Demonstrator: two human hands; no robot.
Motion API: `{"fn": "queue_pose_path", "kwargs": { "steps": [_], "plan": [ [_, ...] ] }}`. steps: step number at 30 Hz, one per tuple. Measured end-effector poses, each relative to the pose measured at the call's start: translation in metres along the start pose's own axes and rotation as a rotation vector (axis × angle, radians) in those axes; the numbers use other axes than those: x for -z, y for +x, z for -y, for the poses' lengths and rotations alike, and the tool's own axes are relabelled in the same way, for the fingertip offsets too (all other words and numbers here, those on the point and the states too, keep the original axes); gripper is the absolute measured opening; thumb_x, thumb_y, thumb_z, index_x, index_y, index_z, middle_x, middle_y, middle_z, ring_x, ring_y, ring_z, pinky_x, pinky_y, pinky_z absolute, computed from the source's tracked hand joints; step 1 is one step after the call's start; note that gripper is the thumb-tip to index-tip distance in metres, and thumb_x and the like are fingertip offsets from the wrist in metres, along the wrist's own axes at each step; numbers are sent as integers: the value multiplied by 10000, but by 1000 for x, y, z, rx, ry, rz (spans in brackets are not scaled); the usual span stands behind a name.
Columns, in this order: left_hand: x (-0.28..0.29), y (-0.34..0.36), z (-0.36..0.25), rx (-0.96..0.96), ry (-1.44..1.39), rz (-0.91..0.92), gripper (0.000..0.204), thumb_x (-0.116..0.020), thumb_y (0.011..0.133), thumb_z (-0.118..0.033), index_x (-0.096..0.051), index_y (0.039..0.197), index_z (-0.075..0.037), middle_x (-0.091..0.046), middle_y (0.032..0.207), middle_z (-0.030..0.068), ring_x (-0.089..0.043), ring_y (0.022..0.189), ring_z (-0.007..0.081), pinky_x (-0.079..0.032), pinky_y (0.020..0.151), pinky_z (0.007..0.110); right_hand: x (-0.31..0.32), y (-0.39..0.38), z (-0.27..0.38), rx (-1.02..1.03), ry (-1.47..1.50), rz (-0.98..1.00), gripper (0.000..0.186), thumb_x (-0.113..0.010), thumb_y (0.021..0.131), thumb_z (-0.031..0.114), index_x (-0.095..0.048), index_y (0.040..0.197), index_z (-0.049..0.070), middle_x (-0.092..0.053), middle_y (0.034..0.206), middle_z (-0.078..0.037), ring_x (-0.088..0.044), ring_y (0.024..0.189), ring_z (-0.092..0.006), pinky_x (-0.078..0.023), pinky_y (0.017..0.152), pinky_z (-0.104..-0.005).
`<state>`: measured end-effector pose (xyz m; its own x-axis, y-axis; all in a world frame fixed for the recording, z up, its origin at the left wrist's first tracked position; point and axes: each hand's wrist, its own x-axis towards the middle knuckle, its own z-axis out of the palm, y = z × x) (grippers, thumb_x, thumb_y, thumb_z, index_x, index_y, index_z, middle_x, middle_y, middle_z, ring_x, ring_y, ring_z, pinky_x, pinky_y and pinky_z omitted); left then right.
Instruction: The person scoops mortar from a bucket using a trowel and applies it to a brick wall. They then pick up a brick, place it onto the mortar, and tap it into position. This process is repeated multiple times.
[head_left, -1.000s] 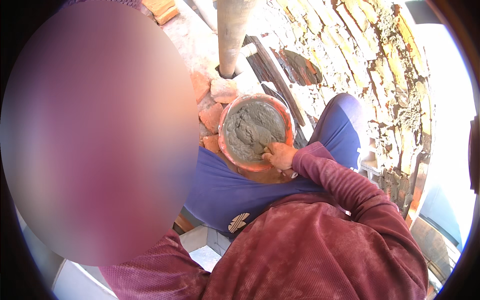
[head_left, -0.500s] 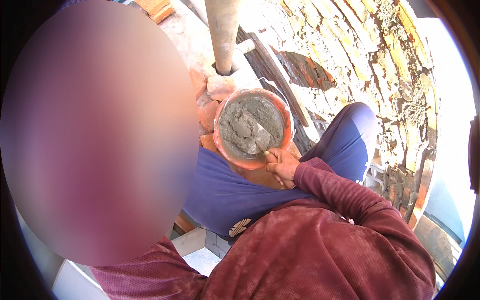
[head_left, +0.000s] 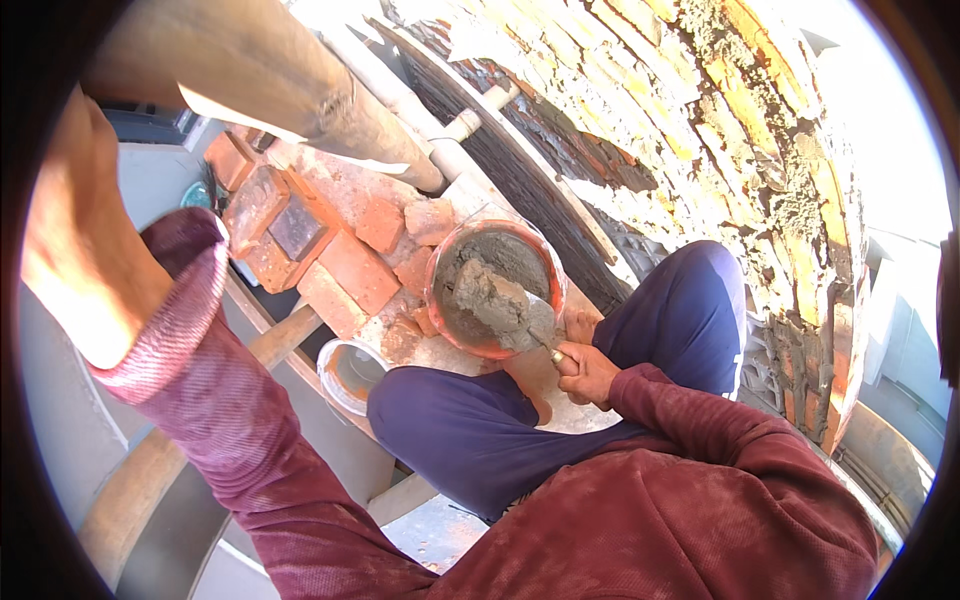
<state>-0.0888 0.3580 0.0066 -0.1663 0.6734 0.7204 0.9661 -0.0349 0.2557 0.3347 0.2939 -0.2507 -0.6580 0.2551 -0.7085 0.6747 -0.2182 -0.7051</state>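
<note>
My right hand (head_left: 586,374) is closed around the handle of a trowel (head_left: 541,324). A heap of wet grey mortar (head_left: 490,300) sits on the blade, above an orange bucket (head_left: 435,305) that holds more mortar. My left arm reaches up at the far left. The left hand (head_left: 82,150) is beside the near end of a thick wooden pole (head_left: 300,85); its fingers are hidden, so I cannot see whether it grips the pole.
Loose red bricks (head_left: 352,270) lie beyond the bucket. A white pail (head_left: 335,390) stands left of my knee. Rough brick wall (head_left: 690,130) rises on the right, with a pipe (head_left: 455,155) and a wooden plank (head_left: 530,140) along its base. A bamboo pole (head_left: 130,490) crosses at lower left.
The trowel has come up out of the mortar with a heap on its blade. The view has shifted, so the wooden pole now slants across the upper left. My left forearm now shows.
</note>
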Motion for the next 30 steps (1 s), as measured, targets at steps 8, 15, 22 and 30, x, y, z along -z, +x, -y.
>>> {"fn": "queue_pose_path", "kwargs": {
  "steps": [8, 15, 22, 30],
  "plan": [
    [85, 37, -22, 328, -269, -25, 869, -764, 800, -455, -378, 1422, 13, -519, 1370, 241, -463, 1300, 336, -332, 1101, 486, 26, -106, 159, 0, -8, -20, 198, -620, 811, 109, -568, 992, 48, -529, 728, -75, -532, 698, -172, -470, 678, -327],
    [191, 158, -85, 471, -414, -393, 1119, -632, 746, -772, -222, 1528, -84, -277, 1558, 187, -271, 1446, 331, -292, 1162, 529, 109, -182, 326, -129, 159, -27, 165, -601, 803, 30, -480, 911, 59, -435, 642, -7, -498, 528, -122, -425, 485, -296],
    [224, 199, -98, 532, -184, -118, 972, -766, 802, -465, -270, 1505, -14, -360, 1516, 182, -378, 1359, 272, -327, 1117, 462, 204, -165, 436, 31, 78, -256, 231, -622, 798, 27, -404, 858, 71, -387, 656, 10, -472, 481, -136, -421, 418, -314],
    [225, 185, -110, 647, -217, -24, 998, -755, 789, -509, -262, 1512, -29, -344, 1525, 183, -347, 1379, 291, -304, 1128, 484, 326, -20, 461, 110, -749, -610, 452, -601, 834, 180, -495, 1218, -34, -652, 1018, -236, -658, 973, -355, -509, 879, -431]
  ]
}}
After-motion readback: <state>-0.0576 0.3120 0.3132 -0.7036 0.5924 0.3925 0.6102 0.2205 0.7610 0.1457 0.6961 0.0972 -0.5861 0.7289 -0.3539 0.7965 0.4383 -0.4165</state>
